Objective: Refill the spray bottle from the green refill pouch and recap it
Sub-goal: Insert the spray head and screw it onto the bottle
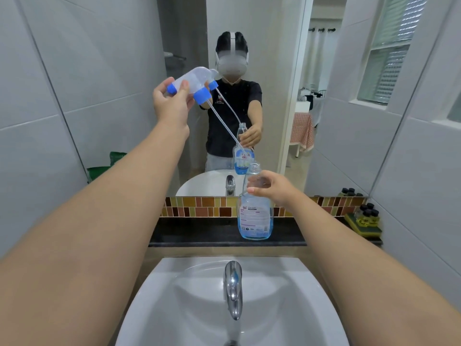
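Both hands are busy at this moment: the left hand [172, 101] is holding the trigger sprayer head [193, 82] up high and to the left, with its fingers [184, 87] closed around the clear body just beside the blue collar, and the right hand [273, 187] is wrapping its fingers [257, 186] around the neck of the spray bottle [255, 213], just under the open mouth. The bottle is standing upright on the dark tabletop [199, 233] behind the sink [199, 295], and the blue liquid is filling only its lower part. The long dip tube [223, 123] is hanging at a slant from the sprayer head, and its lower end appears to be above and just behind the bottle mouth, already outside. The step in hand seems to be taking the sprayer away so that filling can begin. To do it well, the person should be keeping the bottle pressed firmly down with the right hand, because it is tall and light and could tip easily. The tube is probably wet, so it is better to carry it over the sink and lay the head down where drops do no harm. The green refill pouch [104, 171] is lying at the far left, by the mirror [124, 71] edge and partly hidden by the left arm, so the left hand needs to be free to reach it.
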